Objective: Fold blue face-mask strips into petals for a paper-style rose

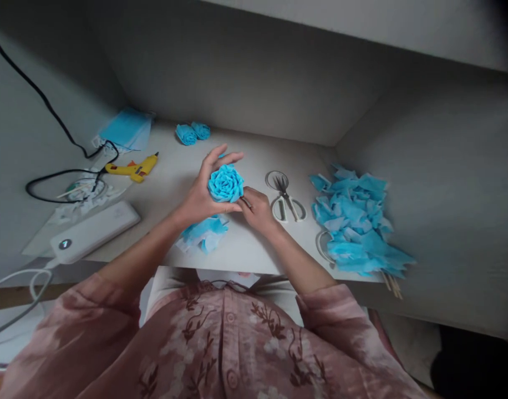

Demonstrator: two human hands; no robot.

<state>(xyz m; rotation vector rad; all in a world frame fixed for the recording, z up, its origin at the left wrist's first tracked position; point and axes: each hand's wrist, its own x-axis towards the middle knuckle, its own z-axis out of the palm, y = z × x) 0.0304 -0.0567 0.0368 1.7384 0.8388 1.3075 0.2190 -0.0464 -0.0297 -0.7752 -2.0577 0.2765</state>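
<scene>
Scissors lie between the right hand and the blue heap, with room to pass behind them

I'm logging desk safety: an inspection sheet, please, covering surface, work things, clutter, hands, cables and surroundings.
Surface: pale tabletop, partly covered.
Work things: blue flower in hand; two blue flowers at the back; blue pieces heaped at right; scissors; yellow glue gun at left.
Clutter: white scraps and white power bank at left.
Hands: left hand cupped around the blue flower; right hand at its lower right, fingers curled, grip partly hidden.
Cables: black cable looping near the glue gun; white cable at the power bank.
Surroundings: grey walls behind and on both sides.
</scene>
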